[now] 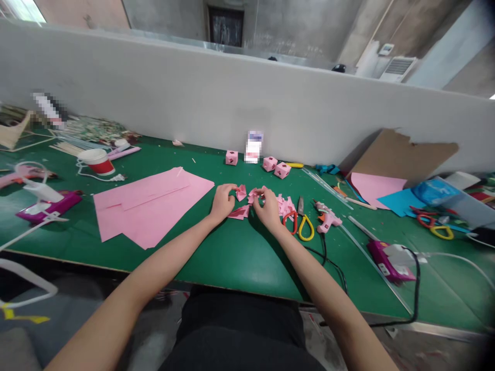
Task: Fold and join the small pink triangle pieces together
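My left hand (223, 202) is curled, with thumb and forefinger at the edge of a small folded pink paper piece (241, 192). Between the bent fingers of my right hand (267, 207) is another folded pink paper piece (252, 196); its shape is partly hidden. A flat pink paper scrap (240, 212) lies on the table below both hands. Just right of my right hand is a pile of cut pink paper pieces (286, 205), beside scissors (301, 221) with one red and one yellow handle.
Pink paper sheets (154, 206) lie left. Three pink paper cubes (231, 157) and a propped phone (253, 147) stand near the partition (240, 98). Rightward are a glue gun (328, 217), its black cord and a purple power strip (390, 262). A paper cup (96, 161) stands far left.
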Tool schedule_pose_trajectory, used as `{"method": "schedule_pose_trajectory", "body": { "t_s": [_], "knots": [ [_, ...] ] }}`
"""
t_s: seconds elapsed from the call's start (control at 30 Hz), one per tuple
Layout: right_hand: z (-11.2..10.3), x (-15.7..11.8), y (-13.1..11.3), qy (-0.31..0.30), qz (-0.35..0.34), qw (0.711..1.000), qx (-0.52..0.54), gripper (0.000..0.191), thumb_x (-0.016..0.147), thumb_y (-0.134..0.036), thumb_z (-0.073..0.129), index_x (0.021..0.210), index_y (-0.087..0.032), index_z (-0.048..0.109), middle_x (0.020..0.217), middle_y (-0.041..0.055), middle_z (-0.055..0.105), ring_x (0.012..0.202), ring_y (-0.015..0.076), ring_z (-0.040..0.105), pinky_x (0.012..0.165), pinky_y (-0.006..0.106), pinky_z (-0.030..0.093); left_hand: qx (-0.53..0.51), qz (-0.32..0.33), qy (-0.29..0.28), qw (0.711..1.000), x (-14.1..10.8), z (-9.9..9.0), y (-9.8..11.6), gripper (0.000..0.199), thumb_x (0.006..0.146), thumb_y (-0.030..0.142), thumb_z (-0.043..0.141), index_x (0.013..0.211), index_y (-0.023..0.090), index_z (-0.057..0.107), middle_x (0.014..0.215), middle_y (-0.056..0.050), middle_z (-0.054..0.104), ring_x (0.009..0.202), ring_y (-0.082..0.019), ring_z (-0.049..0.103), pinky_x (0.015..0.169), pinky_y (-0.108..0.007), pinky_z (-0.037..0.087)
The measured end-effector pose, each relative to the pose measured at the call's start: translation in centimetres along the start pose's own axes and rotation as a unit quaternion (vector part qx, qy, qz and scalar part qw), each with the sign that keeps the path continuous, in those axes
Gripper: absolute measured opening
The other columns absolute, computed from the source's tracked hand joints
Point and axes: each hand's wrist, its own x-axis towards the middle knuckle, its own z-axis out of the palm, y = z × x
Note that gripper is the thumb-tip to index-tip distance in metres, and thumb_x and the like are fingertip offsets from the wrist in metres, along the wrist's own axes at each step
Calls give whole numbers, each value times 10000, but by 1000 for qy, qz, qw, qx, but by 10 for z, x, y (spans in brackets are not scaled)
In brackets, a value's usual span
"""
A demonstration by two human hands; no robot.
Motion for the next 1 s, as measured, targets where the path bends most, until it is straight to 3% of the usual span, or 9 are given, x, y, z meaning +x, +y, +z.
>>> {"method": "schedule_pose_trajectory", "body": {
  "t_s": [0.13, 0.27, 0.43, 0.63, 0.8, 1.0],
  "knots": [
    [-13, -17, -11, -72, -84, 994, 7, 228, 837, -186, 531, 1059, -210, 579, 1028, 92, 634, 1006, 255, 563, 888, 414, 473, -22, -8, 8, 1000, 0, -1, 3, 443, 629, -50, 388, 920, 180, 630, 1049, -57, 675, 1055, -213, 569, 976, -379, 447],
    [-7, -22, -13, -127, -133, 982, -32, 183, 844, -204, 577, 1024, -211, 611, 1000, 98, 629, 975, 263, 556, 836, 406, 491, -37, 6, 13, 999, -1, -2, 5, 461, 603, -57, 374, 893, 184, 640, 1017, -47, 687, 1030, -209, 576, 960, -370, 451],
    [0, -20, -9, -115, -153, 980, -59, 103, 893, -193, 548, 881, -210, 649, 892, 84, 644, 888, 237, 560, 766, 357, 490, -48, 13, 8, 999, -1, -2, 8, 443, 615, -48, 373, 869, 191, 648, 992, -39, 695, 1024, -209, 577, 952, -367, 451],
    [-7, -21, -13, -78, -121, 990, -15, 133, 916, -246, 537, 903, -231, 668, 857, 67, 682, 852, 215, 605, 742, 327, 499, -87, 5, 8, 996, -4, -3, 16, 359, 751, 13, 379, 911, 190, 648, 978, -39, 692, 1012, -197, 584, 924, -348, 459],
    [-10, -22, -19, -33, -64, 996, 53, 155, 908, -260, 515, 948, -220, 659, 871, 59, 692, 788, 195, 641, 716, 317, 520, -157, 8, -4, 988, -9, -6, 30, 233, 926, 236, 405, 1000, 193, 622, 1014, -49, 682, 1004, -178, 606, 900, -321, 469],
    [-13, -19, -23, 10, 37, 989, 145, 174, 880, -306, 533, 950, -198, 650, 912, 63, 703, 783, 191, 660, 741, 336, 541, -156, 38, -38, 986, -14, -5, 36, 268, 845, 301, 582, 1084, 180, 578, 1080, -79, 662, 977, -192, 621, 875, -334, 493]
  ]
}}
